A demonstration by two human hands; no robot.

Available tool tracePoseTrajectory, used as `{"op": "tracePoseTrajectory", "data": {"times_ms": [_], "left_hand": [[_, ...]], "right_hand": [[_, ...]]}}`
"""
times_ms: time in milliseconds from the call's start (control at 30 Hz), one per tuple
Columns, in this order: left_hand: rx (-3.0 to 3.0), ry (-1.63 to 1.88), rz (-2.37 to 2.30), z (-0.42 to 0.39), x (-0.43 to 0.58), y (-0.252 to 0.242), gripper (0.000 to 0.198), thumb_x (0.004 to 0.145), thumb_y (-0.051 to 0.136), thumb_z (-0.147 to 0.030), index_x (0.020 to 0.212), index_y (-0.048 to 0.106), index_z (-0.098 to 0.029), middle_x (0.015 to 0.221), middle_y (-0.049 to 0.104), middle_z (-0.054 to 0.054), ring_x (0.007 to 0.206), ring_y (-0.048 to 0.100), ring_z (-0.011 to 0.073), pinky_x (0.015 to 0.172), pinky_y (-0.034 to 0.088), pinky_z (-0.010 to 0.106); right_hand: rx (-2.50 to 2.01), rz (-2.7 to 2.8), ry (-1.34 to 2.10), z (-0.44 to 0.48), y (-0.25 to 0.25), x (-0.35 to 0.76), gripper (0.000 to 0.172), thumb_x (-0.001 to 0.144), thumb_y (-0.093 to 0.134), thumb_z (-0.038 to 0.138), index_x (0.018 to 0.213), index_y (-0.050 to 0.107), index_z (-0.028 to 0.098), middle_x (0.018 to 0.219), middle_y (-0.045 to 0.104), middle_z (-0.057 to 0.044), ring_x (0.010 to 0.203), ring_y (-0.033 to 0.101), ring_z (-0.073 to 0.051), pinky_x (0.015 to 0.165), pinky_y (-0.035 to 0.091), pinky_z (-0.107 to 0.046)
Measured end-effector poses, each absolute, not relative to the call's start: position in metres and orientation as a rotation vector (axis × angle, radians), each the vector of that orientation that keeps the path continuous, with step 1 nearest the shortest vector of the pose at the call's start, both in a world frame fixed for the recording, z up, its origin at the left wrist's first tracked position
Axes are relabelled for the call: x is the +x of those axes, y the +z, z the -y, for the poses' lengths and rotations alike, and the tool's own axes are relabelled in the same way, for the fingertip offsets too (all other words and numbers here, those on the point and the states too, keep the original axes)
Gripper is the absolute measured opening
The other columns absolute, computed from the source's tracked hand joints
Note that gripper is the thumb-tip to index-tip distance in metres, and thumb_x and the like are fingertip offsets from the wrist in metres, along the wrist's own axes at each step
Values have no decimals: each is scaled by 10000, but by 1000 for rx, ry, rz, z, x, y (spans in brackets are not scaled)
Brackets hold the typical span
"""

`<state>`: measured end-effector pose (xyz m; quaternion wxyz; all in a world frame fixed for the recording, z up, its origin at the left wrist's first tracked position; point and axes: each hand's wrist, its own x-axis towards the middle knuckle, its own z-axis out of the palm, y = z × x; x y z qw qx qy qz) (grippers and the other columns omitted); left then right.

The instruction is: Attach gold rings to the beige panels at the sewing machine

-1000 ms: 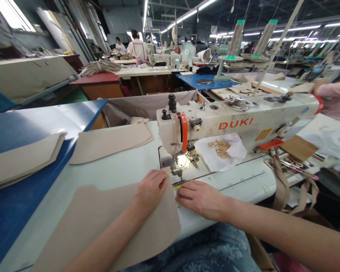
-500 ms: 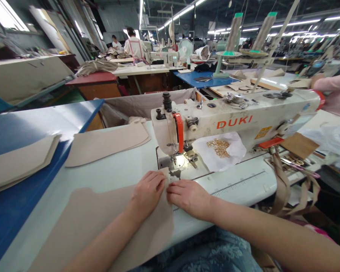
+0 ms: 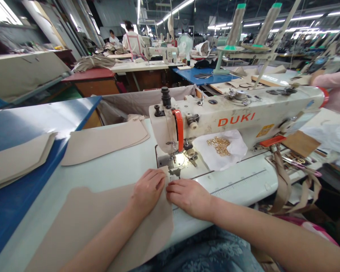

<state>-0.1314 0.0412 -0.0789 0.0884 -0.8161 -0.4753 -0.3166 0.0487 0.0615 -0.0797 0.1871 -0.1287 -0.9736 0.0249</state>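
Note:
A large beige fabric piece (image 3: pixel 100 211) lies flat on the pale sewing table, its narrow upper corner just in front of the machine's needle plate. My left hand (image 3: pixel 147 192) rests on that corner with its fingers curled together at the edge. From the other side, my right hand (image 3: pixel 189 198) pinches the same edge, fingertips close to the left ones. What lies between the fingertips is hidden. Just beyond both hands stands the white sewing machine (image 3: pixel 206 119), its presser foot (image 3: pixel 175 155) over the shiny plate. The fabric corner stops short of the foot.
Gold-coloured metal rings (image 3: pixel 219 145) lie on a white cloth (image 3: pixel 202 151) beside the needle. Stacked beige panels (image 3: pixel 106 143) sit at the left, more on the blue table (image 3: pixel 73 113). Beige straps (image 3: pixel 282 185) and scissors (image 3: pixel 297 164) are at the right. A co-worker's pink sleeve (image 3: pixel 334 85) shows far right.
The view has shifted very slightly. Both hands and the fabric piece stay practically in the same place.

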Motion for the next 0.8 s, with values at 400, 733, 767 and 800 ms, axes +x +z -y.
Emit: {"op": "tracePoseTrajectory", "data": {"times_ms": [400,733,767,800], "left_hand": [[-2428,-956,1400,-40,-130,-79,195,894,435,-115,777,584,-162,772,660,49,752,591,175,722,526,314],[-2419,-936,1423,-39,-129,-78,194,896,438,-117,775,581,-165,771,657,45,753,592,175,729,524,315],[-2415,-936,1426,-39,-129,-78,193,896,439,-117,775,581,-166,772,658,45,753,592,175,729,523,314],[-2412,-936,1430,-39,-129,-78,194,896,440,-118,773,582,-167,771,658,44,752,592,174,729,523,313]], "right_hand": [[-349,2758,46,-64,-78,48,147,924,499,176,837,613,146,903,636,-58,879,533,-187,823,468,-300],[-343,2730,60,-62,-80,48,133,911,524,163,822,620,140,955,648,-68,918,537,-185,847,466,-297],[-344,2721,64,-62,-80,48,134,909,526,163,818,621,139,953,650,-69,915,539,-187,841,469,-298],[-347,2713,66,-62,-81,48,137,909,527,165,814,623,139,951,651,-70,913,540,-189,835,471,-299]]}}
